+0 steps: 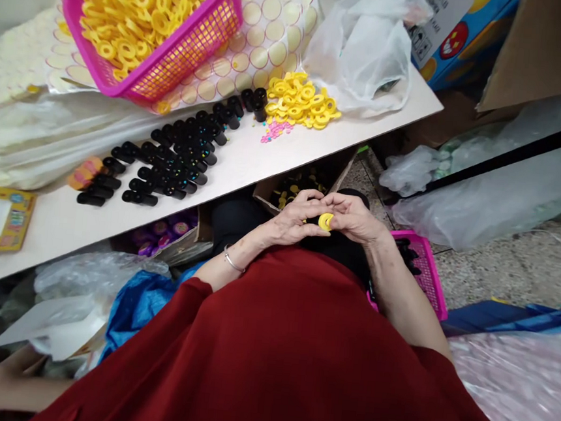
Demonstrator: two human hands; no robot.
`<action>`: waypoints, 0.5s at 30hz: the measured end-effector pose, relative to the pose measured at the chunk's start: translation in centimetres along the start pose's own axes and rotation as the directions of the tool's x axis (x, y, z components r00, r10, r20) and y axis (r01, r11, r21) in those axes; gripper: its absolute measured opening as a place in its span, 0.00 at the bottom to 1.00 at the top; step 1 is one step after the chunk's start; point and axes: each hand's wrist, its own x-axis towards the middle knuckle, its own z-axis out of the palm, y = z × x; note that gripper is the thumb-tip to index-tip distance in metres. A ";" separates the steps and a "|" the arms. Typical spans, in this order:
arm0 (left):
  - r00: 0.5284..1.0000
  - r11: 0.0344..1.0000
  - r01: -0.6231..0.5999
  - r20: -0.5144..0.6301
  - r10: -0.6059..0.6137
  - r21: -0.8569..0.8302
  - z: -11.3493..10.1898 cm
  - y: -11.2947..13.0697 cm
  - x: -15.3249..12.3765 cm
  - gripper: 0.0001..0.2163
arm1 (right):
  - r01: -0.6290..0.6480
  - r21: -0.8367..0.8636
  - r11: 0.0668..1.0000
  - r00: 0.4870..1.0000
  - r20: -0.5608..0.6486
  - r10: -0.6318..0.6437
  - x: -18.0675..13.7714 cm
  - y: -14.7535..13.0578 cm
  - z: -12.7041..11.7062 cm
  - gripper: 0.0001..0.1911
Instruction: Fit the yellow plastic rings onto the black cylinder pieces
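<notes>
Above my lap, my left hand and my right hand meet, fingers bent inward. A small yellow plastic ring shows between them, pinched by my right thumb and fingers. My left fingers are closed close beside the ring; what they grip is hidden, with only a dark gap and a speck of yellow visible. On the table beyond lie a pile of yellow rings, a few tiny pink pieces and rows of black tube-shaped parts with small coloured dots.
A pink basket full of yellow rings stands on the white table. Near it are a plastic bag and a yellow-framed card. An open carton sits below the table edge. Another pink basket is at my right.
</notes>
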 end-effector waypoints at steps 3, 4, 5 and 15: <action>1.000 1.000 -0.029 0.001 0.029 0.007 0.1 0.0 0.1 0.21 | 0.014 -0.017 1.000 1.000 -0.017 -0.014 0.0 0.2 -0.2 0.22; 0.999 0.999 -0.037 -0.003 0.037 0.008 0.1 -0.1 0.1 0.20 | 0.017 -0.027 0.999 1.000 -0.009 -0.017 0.0 0.2 -0.3 0.22; 0.999 0.999 -0.043 -0.002 0.043 0.016 0.1 -0.1 0.2 0.19 | 0.020 -0.040 0.999 1.000 0.003 -0.020 0.0 0.2 -0.4 0.22; 0.995 0.952 -0.089 0.077 0.069 0.291 0.0 -1.7 0.6 0.15 | 0.060 -0.033 0.998 0.996 0.063 -0.058 0.5 0.8 -0.1 0.21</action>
